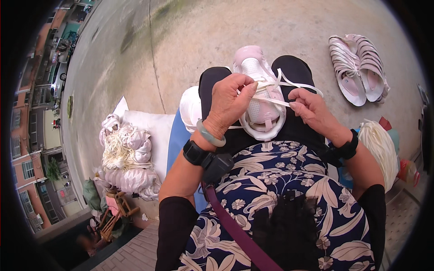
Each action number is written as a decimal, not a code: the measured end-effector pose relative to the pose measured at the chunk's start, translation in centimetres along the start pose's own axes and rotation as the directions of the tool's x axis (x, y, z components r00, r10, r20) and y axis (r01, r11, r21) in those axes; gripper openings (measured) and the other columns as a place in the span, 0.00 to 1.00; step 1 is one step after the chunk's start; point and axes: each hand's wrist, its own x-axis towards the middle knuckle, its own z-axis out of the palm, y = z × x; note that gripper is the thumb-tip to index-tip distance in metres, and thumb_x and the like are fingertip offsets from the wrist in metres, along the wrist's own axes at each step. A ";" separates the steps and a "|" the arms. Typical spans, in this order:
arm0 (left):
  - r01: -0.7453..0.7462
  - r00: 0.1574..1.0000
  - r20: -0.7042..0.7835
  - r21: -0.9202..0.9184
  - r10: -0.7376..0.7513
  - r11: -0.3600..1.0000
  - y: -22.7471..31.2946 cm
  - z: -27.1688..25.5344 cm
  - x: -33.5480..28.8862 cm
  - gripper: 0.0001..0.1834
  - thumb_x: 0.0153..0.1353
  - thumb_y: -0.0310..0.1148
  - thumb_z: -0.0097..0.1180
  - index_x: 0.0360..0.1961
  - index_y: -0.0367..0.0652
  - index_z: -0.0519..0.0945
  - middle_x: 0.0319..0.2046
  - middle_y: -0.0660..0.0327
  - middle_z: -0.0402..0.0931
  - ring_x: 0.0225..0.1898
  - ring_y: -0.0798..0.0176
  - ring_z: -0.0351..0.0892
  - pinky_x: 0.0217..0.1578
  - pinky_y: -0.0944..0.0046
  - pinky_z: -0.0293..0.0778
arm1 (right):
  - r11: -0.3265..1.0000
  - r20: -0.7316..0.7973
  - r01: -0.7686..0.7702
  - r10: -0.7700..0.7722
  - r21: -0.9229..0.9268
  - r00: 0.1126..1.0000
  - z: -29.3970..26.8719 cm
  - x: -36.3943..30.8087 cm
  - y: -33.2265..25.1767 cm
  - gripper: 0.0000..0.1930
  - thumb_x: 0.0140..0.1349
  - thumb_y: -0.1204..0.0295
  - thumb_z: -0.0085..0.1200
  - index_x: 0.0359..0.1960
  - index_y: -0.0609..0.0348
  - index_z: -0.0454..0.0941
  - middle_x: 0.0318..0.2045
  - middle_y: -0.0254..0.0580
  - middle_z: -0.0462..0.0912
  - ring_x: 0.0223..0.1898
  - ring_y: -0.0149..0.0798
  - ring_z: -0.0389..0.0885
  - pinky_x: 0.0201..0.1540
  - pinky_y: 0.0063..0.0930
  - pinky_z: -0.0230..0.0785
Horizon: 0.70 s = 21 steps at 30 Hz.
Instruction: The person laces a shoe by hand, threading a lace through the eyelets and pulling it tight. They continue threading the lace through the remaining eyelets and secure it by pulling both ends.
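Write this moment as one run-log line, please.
left hand: pinching white lace | right hand: pinching white lace | pink-white shoe upper: on lap | bundled uppers: ground, right

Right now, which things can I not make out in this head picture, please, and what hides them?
Head view:
Shoe: part of its left side, behind the left hand.
White item: partly behind the left knee; its kind is unclear.
Pale strand bundle: its left side, behind the right forearm.
Brownish shape, lower left: too blurred to name.
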 end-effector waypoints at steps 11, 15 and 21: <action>0.175 0.853 0.492 -0.581 0.171 0.795 10.8 -0.9 1.0 0.17 0.64 0.40 0.50 0.38 0.34 0.76 0.27 0.66 0.73 0.32 0.75 0.69 0.35 0.74 0.66 | 0.902 0.087 0.321 -0.358 0.287 0.930 -3.1 -4.2 -11.2 0.07 0.60 0.73 0.51 0.36 0.64 0.73 0.23 0.32 0.76 0.16 0.16 0.65 0.17 0.08 0.55; 0.118 0.913 0.395 -0.486 0.097 0.866 10.0 -3.2 0.2 0.08 0.60 0.32 0.56 0.32 0.37 0.76 0.24 0.71 0.71 0.26 0.79 0.65 0.27 0.80 0.60 | 0.916 0.068 0.329 -0.352 0.229 0.934 -3.5 -4.0 -10.4 0.07 0.61 0.74 0.51 0.37 0.64 0.76 0.22 0.27 0.74 0.17 0.15 0.64 0.17 0.07 0.54; 0.078 0.996 -0.011 -0.275 -0.084 0.958 3.9 -8.8 -0.9 0.08 0.60 0.31 0.53 0.26 0.38 0.75 0.23 0.66 0.72 0.25 0.73 0.68 0.31 0.73 0.65 | 0.962 0.193 0.129 -0.178 0.240 0.965 -2.4 -1.3 -5.9 0.07 0.61 0.73 0.51 0.32 0.64 0.78 0.19 0.27 0.72 0.21 0.18 0.65 0.23 0.12 0.57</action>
